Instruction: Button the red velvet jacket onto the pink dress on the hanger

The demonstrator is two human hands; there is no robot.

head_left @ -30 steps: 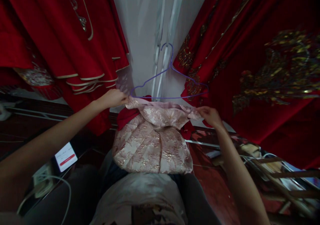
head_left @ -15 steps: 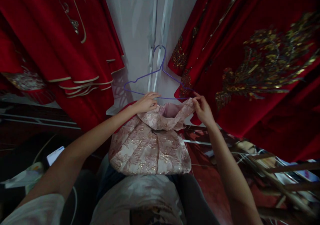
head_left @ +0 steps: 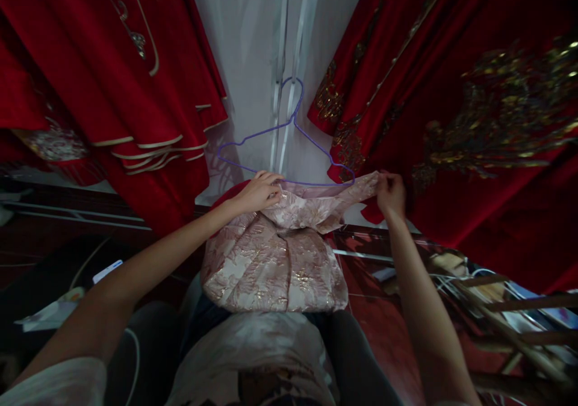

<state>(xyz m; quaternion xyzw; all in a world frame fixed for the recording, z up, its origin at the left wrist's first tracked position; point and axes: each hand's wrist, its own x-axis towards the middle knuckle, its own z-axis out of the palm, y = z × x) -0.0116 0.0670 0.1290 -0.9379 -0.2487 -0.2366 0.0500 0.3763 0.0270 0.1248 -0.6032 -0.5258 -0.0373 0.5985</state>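
Observation:
A pale pink brocade garment (head_left: 271,267) with gold thread and pleats lies across my lap. My left hand (head_left: 258,194) is closed on the garment's upper band, close to the bottom bar of a purple hanger (head_left: 262,132); whether it also grips the bar I cannot tell. My right hand (head_left: 392,194) pinches the far right end of the band and holds it stretched out to the right. The hanger stands upright against the pale surface behind, and its right lower corner overlaps the band.
Red garments with trim and beading (head_left: 149,93) hang at the left. Another red garment with gold sequins (head_left: 506,105) hangs at the right. A wooden rack (head_left: 519,303) with papers and cords stands low on the right. A white phone-like object (head_left: 107,271) lies at the left.
My right hand has moved right, drawing the band's end out past the hanger's corner. The hanger has tilted slightly, with its right side lower. My left hand stays near the same spot.

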